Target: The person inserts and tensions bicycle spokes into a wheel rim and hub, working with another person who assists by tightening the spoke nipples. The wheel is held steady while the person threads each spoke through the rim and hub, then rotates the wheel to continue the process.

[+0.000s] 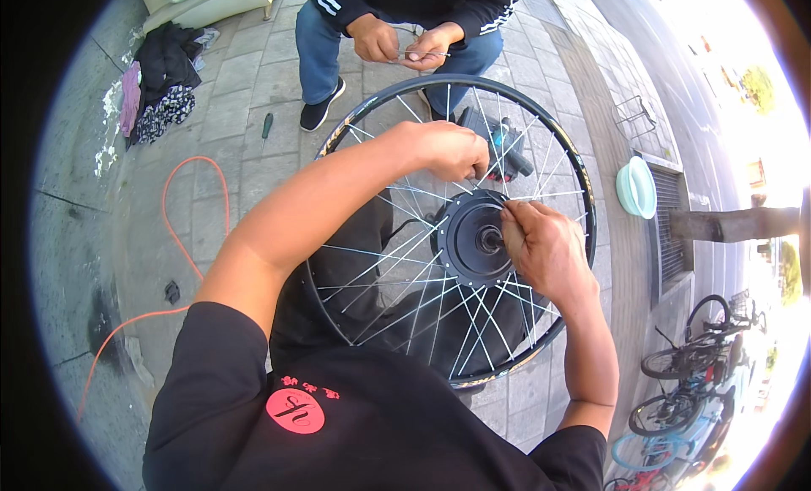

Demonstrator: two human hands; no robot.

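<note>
A bicycle wheel [590, 165] with a black rim lies across my lap, laced with thin silver spokes [411, 269] to a wide black hub [460, 248]. Over the far part of the wheel, my left hand [452, 151] has its fingers curled closed around a spoke just beyond the hub. My right hand [545, 248] pinches thumb and fingers together at the hub's right edge, by the spoke holes; what sits between the fingertips is hidden. The hub's axle stub pokes up beside my right hand.
Opposite me a seated person's hands [404, 45] hold a thin metal piece. A dark power tool [505, 149] lies beyond the wheel's spokes. On the paving are a screwdriver [267, 128], an orange hose [226, 191] and dark clothes [167, 65]. A pale green basin [635, 189] and parked bicycles [676, 390] stand at right.
</note>
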